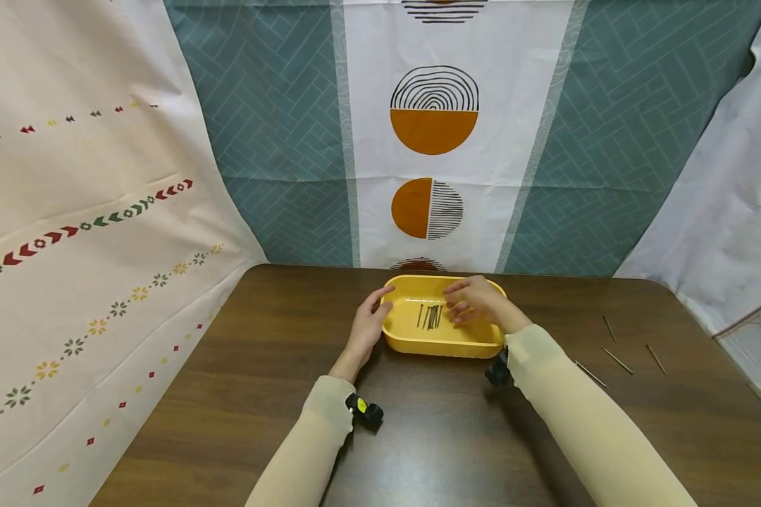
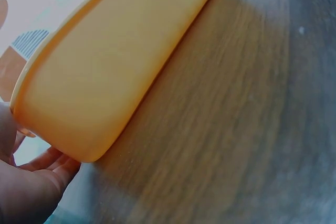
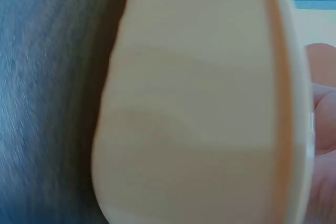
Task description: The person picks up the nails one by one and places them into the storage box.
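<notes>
A yellow plastic tray [image 1: 447, 348] stands at the far middle of the table. My left hand [image 1: 366, 325] grips its left end; in the left wrist view the fingers [image 2: 50, 163] lie against the outside of the corner and the thumb is up by the rim. Several thin, dark, nail-like metal pieces [image 1: 430, 317] lie side by side on the tray floor. Over the tray's right half is my right hand [image 1: 478, 301], its fingers loosely bent, with nothing visible in them. The tray wall [image 3: 194, 98] hides most of that hand in the right wrist view.
Several more thin metal pieces [image 1: 618, 360] lie scattered on the right side of the brown wooden table [image 1: 260, 394]. A patterned cloth [image 1: 279, 141] hangs behind the table's back edge, and pale cloths [image 1: 101, 232] hang at both sides.
</notes>
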The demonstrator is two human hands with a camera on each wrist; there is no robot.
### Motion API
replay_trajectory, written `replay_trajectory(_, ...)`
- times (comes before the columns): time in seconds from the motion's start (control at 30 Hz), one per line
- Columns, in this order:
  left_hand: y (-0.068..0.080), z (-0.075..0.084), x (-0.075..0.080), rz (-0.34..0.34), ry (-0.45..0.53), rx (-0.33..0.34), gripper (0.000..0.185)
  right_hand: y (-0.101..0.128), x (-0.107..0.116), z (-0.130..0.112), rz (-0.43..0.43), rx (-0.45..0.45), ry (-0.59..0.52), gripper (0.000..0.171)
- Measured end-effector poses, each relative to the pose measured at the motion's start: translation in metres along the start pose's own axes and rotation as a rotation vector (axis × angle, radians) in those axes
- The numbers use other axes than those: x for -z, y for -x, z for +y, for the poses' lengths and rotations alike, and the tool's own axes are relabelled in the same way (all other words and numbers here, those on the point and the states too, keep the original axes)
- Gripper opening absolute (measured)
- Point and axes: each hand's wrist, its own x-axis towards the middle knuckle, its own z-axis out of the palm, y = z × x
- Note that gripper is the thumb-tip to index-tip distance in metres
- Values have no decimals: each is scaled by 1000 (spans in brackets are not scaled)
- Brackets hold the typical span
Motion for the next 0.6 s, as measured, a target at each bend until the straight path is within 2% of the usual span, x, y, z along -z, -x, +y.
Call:
replay_trajectory(0.23, 0, 1, 0, -7, 2, -1, 38, 12, 18, -6, -48, 25, 101, 45)
replay_trajectory(0.4, 1, 1, 0, -23, 19, -23, 39, 18, 30, -14, -83, 22, 116, 47)
replay_trajectory(0.6, 1, 2, 0, -16, 12, -10, 38, 25, 44, -22, -90, 24, 150, 47)
